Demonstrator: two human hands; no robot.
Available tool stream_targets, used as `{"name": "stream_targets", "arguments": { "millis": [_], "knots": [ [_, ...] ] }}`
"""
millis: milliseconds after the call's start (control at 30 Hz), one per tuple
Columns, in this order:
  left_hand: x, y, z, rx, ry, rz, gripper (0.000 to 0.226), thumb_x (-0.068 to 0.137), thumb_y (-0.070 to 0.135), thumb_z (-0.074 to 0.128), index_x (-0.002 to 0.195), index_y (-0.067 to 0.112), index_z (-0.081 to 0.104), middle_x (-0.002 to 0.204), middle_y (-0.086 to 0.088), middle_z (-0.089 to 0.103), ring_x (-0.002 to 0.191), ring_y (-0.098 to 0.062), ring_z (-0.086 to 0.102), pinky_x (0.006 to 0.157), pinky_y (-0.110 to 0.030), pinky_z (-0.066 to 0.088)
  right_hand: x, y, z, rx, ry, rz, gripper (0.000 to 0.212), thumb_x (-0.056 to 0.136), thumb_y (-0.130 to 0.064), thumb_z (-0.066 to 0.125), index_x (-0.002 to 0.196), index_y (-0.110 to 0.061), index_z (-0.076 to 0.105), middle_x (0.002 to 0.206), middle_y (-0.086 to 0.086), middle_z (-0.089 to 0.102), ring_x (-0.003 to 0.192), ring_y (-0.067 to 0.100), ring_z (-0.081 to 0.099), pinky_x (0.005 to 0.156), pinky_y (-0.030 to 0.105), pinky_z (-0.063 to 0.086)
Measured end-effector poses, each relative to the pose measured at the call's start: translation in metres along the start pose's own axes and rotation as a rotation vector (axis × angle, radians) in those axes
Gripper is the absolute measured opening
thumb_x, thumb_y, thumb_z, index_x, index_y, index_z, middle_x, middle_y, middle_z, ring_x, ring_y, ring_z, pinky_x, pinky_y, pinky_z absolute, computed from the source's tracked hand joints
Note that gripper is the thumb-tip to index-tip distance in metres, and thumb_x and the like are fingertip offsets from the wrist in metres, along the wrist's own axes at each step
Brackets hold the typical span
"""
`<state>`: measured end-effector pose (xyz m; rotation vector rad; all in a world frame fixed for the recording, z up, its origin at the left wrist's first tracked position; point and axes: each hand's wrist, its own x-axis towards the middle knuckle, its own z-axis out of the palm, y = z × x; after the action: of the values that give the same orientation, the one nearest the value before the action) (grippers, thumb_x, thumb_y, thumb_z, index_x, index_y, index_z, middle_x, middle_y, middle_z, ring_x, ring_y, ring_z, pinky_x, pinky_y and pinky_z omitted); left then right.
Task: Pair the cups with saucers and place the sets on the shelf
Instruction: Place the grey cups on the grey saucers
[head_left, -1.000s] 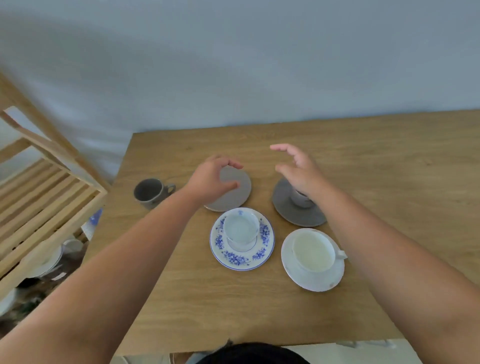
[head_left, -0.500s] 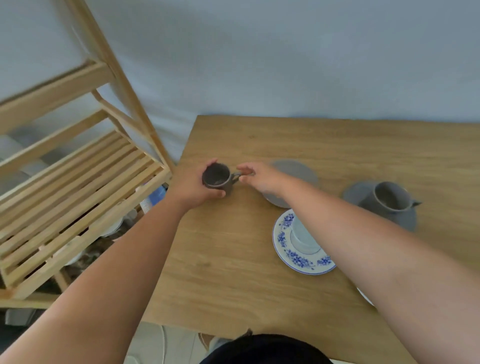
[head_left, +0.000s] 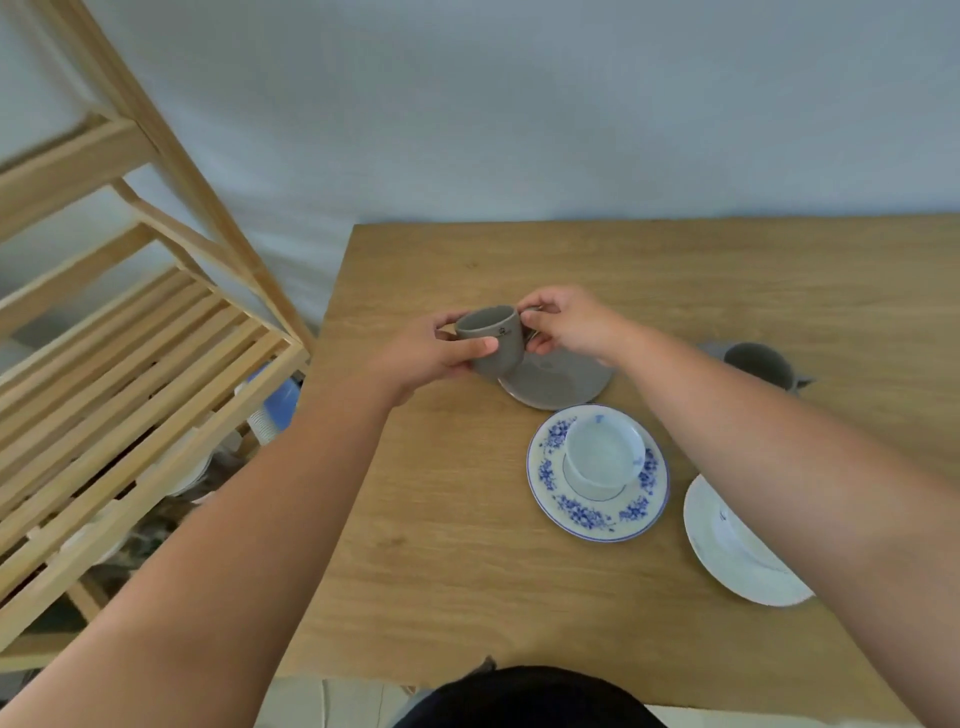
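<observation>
Grey cup (head_left: 491, 339), small dark logo on side, frame centre. Plain grey saucer (head_left: 563, 382) just right of it. Another grey cup (head_left: 757, 364) on grey saucer, right edge. White cup (head_left: 602, 457) with tiny blue marks on white saucer (head_left: 550, 499), blue floral border and blue rim line, lower centre. White saucer (head_left: 727, 566), faint dark speck, lower right. Desk (head_left: 467, 571) light oak woodgrain. Shelf (head_left: 130, 353) pale natural wood, left. Wall (head_left: 519, 104) pale blue-grey. Black fabric (head_left: 519, 699) bottom centre.

A home: wooden table (head_left: 649, 270), slatted shelf (head_left: 130, 364), teacups.
</observation>
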<state>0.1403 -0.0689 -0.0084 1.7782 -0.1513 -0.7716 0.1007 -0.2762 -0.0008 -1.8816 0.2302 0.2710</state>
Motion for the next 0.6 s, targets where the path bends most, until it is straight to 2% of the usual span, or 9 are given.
{"name": "stream_targets", "arguments": {
  "millis": [133, 233, 300, 400, 500, 600],
  "knots": [
    [0.019, 0.01, 0.03, 0.012, -0.076, 0.033, 0.074, 0.075, 0.013, 0.083, 0.14, 0.016, 0.049, 0.116, -0.013, 0.068, 0.103, -0.022, 0.069, 0.09, -0.036, 0.057, -0.013, 0.016, -0.029, 0.006, 0.081, 0.03, 0.018, 0.097, -0.006, 0.049, 0.111, -0.005, 0.06, 0.094, 0.015, 0.063, 0.066, 0.013, 0.06, 0.062, 0.016, 0.054],
    [0.025, 0.016, 0.048, 0.057, -0.102, 0.07, 0.077, 0.072, 0.011, 0.084, 0.139, 0.021, 0.049, 0.111, -0.011, 0.067, 0.099, -0.02, 0.066, 0.086, -0.033, 0.055, -0.023, 0.026, -0.041, 0.029, 0.128, 0.046, 0.014, 0.097, -0.005, 0.049, 0.104, -0.01, 0.059, 0.098, 0.017, 0.063, 0.069, 0.013, 0.06, 0.065, 0.016, 0.055],
    [0.028, 0.016, 0.056, 0.066, -0.1, 0.091, 0.079, 0.069, 0.011, 0.086, 0.137, 0.025, 0.049, 0.121, -0.012, 0.066, 0.108, -0.022, 0.065, 0.092, -0.034, 0.052, -0.028, 0.03, -0.046, 0.053, 0.148, 0.056, 0.014, 0.096, -0.004, 0.05, 0.103, -0.012, 0.058, 0.101, 0.018, 0.063, 0.071, 0.013, 0.061, 0.066, 0.017, 0.055],
    [0.029, 0.014, 0.062, 0.112, -0.091, 0.132, 0.087, 0.059, 0.016, 0.091, 0.136, 0.028, 0.052, 0.124, -0.011, 0.065, 0.115, -0.022, 0.062, 0.099, -0.036, 0.049, -0.034, 0.037, -0.048, 0.07, 0.155, 0.074, 0.017, 0.095, -0.002, 0.05, 0.108, -0.008, 0.059, 0.113, 0.021, 0.065, 0.081, 0.02, 0.065, 0.075, 0.023, 0.056],
    [0.03, 0.011, 0.064, 0.126, -0.069, 0.164, 0.083, 0.06, 0.002, 0.089, 0.132, 0.028, 0.054, 0.122, -0.008, 0.066, 0.117, -0.021, 0.062, 0.102, -0.038, 0.048, -0.039, 0.041, -0.047, 0.073, 0.143, 0.08, 0.026, 0.094, 0.002, 0.052, 0.118, -0.006, 0.058, 0.119, 0.017, 0.065, 0.094, 0.02, 0.064, 0.079, 0.023, 0.056],
    [0.028, 0.01, 0.063, 0.118, -0.036, 0.175, 0.083, 0.061, -0.003, 0.087, 0.132, 0.028, 0.055, 0.124, -0.007, 0.065, 0.117, -0.023, 0.062, 0.1, -0.035, 0.049, -0.041, 0.044, -0.046, -0.008, 0.153, 0.06, 0.037, 0.089, 0.004, 0.056, 0.121, -0.014, 0.059, 0.117, 0.006, 0.065, 0.098, 0.014, 0.062, 0.074, 0.014, 0.047]
  ]
}}
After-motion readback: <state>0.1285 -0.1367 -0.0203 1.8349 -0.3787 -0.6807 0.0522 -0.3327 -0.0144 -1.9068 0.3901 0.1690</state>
